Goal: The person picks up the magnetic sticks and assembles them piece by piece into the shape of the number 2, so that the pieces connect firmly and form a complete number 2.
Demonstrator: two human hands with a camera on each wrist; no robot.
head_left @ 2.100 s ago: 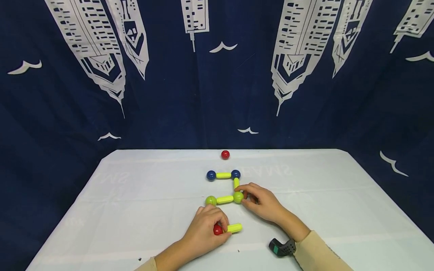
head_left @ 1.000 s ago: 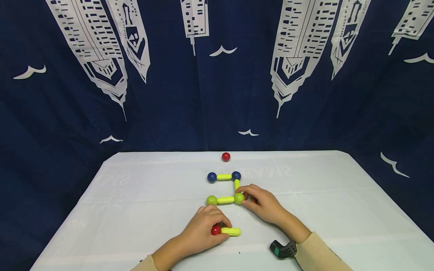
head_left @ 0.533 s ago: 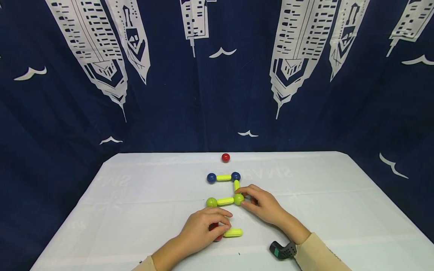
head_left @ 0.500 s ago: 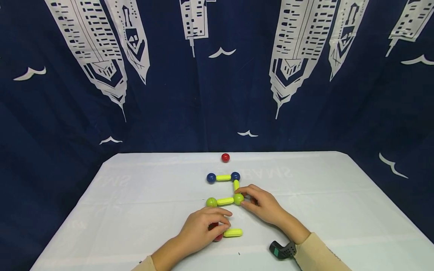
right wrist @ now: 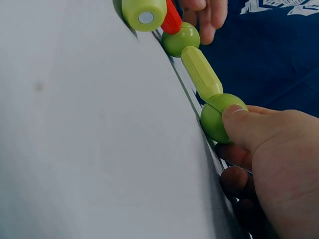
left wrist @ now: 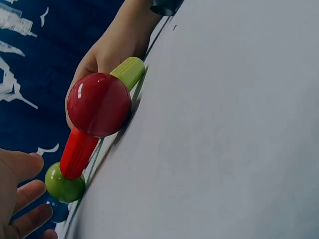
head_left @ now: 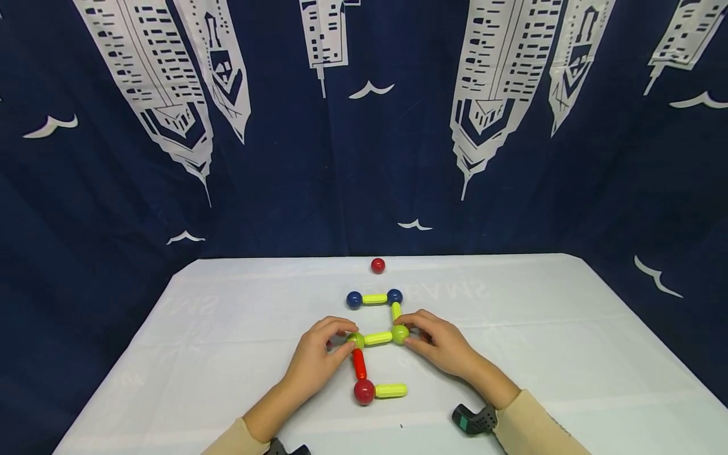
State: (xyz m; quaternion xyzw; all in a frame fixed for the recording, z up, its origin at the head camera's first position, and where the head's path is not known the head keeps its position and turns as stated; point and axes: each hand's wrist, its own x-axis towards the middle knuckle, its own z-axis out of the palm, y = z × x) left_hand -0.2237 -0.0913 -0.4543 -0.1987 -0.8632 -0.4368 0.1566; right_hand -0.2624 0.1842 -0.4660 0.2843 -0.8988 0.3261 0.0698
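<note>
A zigzag of toy building balls and rods lies on the white table. My right hand (head_left: 440, 341) pinches the right green ball (right wrist: 214, 122) between thumb and fingers. Beside the left green ball (left wrist: 65, 183) is my left hand (head_left: 317, 354), thumb and fingers spread around it; the left wrist view shows a small gap at the thumb. A red rod (head_left: 359, 364) runs from that ball to a large red ball (head_left: 364, 392), which bears a yellow-green rod (head_left: 391, 390) pointing right. Another yellow-green rod (head_left: 378, 338) joins the two green balls.
Farther back, two blue balls (head_left: 354, 299) are linked by a yellow-green rod (head_left: 375, 298), and a further rod (head_left: 396, 310) leads to the right green ball. A loose red ball (head_left: 378, 265) sits near the far edge. A dark blue printed curtain (head_left: 341, 158) hangs behind.
My left hand has let go of the large red ball and moved up and left to the left green ball, uncovering the red rod. My right hand stays at the right green ball.
</note>
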